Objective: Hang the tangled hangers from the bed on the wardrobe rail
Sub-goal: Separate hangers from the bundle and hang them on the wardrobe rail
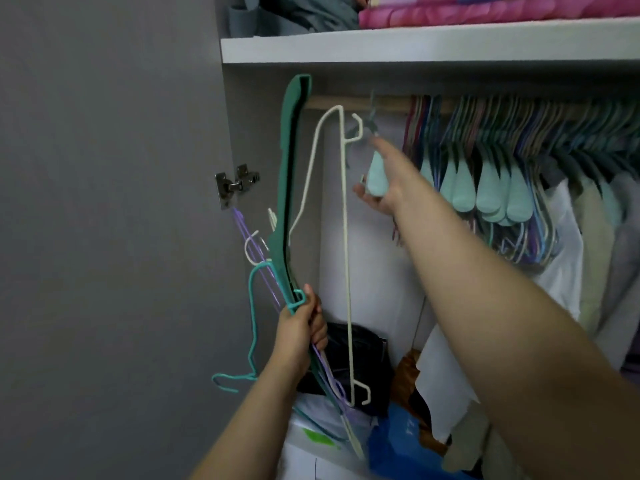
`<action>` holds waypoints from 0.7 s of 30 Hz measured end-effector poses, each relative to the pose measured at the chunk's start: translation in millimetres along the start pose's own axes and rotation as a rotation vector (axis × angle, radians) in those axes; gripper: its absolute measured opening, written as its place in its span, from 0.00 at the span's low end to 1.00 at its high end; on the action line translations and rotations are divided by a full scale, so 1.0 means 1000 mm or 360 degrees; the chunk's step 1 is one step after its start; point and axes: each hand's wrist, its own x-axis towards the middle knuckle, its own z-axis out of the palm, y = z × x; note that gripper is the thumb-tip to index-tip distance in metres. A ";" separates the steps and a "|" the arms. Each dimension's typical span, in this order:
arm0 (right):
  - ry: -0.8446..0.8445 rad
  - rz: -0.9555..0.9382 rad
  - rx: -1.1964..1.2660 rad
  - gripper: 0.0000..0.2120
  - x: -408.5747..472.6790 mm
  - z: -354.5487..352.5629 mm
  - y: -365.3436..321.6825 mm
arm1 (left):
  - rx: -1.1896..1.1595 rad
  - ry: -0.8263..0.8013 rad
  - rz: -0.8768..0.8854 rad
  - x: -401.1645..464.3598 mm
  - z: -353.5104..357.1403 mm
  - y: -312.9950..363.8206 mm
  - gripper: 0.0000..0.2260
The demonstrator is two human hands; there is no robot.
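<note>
Left hand: low in the wardrobe opening, fingers curled tight round a bundle of tangled hangers, which it holds upright.
Bundle: a thick dark-green hanger stands tallest, its top reaching up beside the left end of the rail; a white wire hanger stands on end to its right, hook near the rail; a thin teal wire hanger loops out to the left, and purple wire hangers slant behind.
Right hand: stretched forward and up, holding a pale-mint hanger just under the rail; the thumb lies below it and the fingers wrap behind, blurred.
Wardrobe rail: a wooden rod below the shelf, bare at its left end, crowded to the right with hung hangers, many with pale-mint shoulders.
Clothes: light garments hang at the far right.
Wardrobe floor: a dark bag and a blue bag lie among loose cloth.
Door hinge: metal, on the grey door at left.
Shelf: white, above the rail, holding folded pink bedding and grey fabric.
</note>
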 end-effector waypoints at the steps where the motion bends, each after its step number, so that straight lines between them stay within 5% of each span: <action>1: 0.0014 0.0005 0.0049 0.16 0.007 0.002 -0.010 | 0.0024 -0.0015 -0.0024 0.004 -0.001 0.003 0.18; 6: 0.0082 0.0083 0.0026 0.17 0.037 -0.001 -0.031 | 0.0043 -0.0071 -0.0097 0.018 -0.008 0.017 0.17; 13: -0.0057 0.0384 -0.0069 0.33 0.054 -0.025 -0.030 | 0.0029 -0.0136 -0.0136 0.022 -0.013 0.020 0.17; 21: 0.0241 0.0017 0.0192 0.25 0.041 -0.044 -0.007 | -0.0148 -0.0189 -0.0202 0.018 -0.013 0.018 0.18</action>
